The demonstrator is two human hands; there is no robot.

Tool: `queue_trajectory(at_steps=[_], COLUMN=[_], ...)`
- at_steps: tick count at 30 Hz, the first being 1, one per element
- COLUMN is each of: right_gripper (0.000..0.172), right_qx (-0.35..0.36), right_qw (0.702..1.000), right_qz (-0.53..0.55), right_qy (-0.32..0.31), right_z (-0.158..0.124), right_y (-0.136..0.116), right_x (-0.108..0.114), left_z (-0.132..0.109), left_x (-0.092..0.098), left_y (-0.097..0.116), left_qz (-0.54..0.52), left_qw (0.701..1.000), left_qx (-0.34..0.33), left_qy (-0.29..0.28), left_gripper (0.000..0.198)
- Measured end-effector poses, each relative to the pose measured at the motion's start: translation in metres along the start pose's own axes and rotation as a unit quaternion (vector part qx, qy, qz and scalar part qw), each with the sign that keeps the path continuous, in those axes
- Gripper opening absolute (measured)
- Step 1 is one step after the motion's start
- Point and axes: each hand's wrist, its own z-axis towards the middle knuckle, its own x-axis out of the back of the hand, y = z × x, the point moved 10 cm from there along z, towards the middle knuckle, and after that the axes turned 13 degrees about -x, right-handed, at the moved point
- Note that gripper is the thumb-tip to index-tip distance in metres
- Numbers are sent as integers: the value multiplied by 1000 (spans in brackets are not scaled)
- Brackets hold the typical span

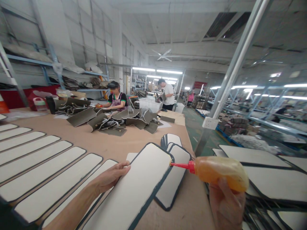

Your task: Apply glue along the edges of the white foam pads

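My left hand [112, 175] grips the left edge of a long white panel [141, 179] with rounded corners and a dark border. The panel is tilted above the table. In my right hand [226, 201] is a soft glue bottle [220, 171] holding amber liquid, lying sideways with its red nozzle [181, 165] pointing left. The nozzle's tip meets the panel's border near the upper right corner, where a little yellowish glue shows. Beneath the panel lies a small stack of similar panels [176, 179].
Similar panels [57, 179] lie in a row on the brown table [115, 143] at left. A heap of grey-green cut pieces [117, 119] covers its far part. Larger panels [275, 179] are stacked at right, near a metal post [223, 95]. Two co-workers [117, 100] are beyond.
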Motion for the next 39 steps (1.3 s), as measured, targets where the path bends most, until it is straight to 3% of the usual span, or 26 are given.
queue_trajectory(at_steps=[12,23,34,39], right_gripper=[24,22,44,46], right_qx=[-18,-71,-90,-96], right_qw=[1000,996,994,993], right_qz=[-13,-20,-26,-34], right_qy=[-1,-40,-49,-54], right_z=[-3,-9,-14,-15], right_y=[7,22,30,32], right_x=[-2,-10,-15,-16], left_z=[-2,8,17,23], left_x=[-2,-2,-2,-2], left_y=[-4,3,18,25], left_qz=[-24,-23,-17,-15], left_qw=[1000,1000,1000,999], left_qx=[4,-19,-18,-18], left_qy=[15,1,15,35], left_gripper=[43,32,34,40])
